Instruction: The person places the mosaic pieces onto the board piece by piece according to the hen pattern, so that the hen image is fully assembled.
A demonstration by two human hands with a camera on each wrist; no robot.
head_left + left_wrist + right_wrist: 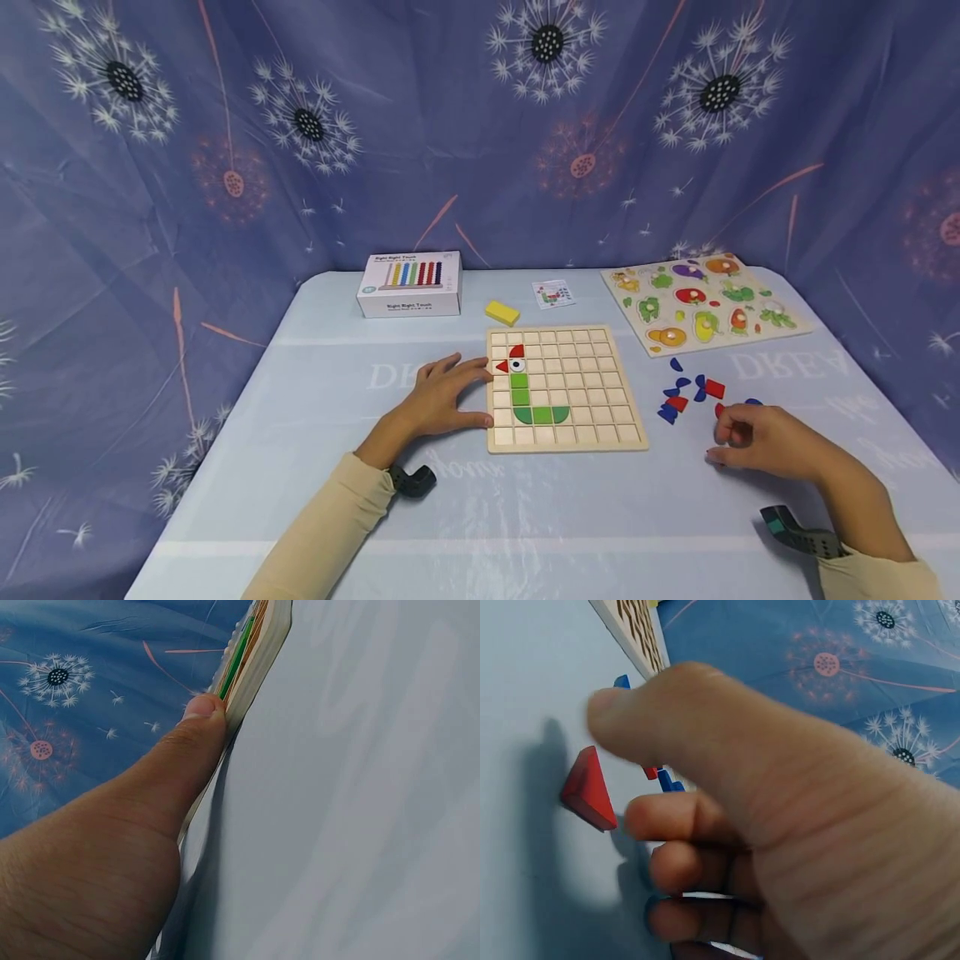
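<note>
My left hand [442,398] spans the left edge of a wooden grid board [592,443], fingertips and thumb touching it. In the left wrist view the thumb presses the board's rim [259,675]. On the board lie a red quarter-circle [517,352], a red triangle [502,367], a round eye piece [517,365], green squares [519,381] and green quarter-circles [560,414]. My right hand [772,442] hovers over the table to the board's right, fingers loosely curled, thumb apart from them. Near its fingertips a red piece [590,791] rests on the table; no held piece shows.
Loose blue pieces [667,412] and red pieces [715,389] lie between the board and right hand. Behind stand a white box [411,300], a yellow block [502,312], a picture card [553,293] and a vegetable puzzle board [690,321]. A patterned curtain [450,125] hangs at the back.
</note>
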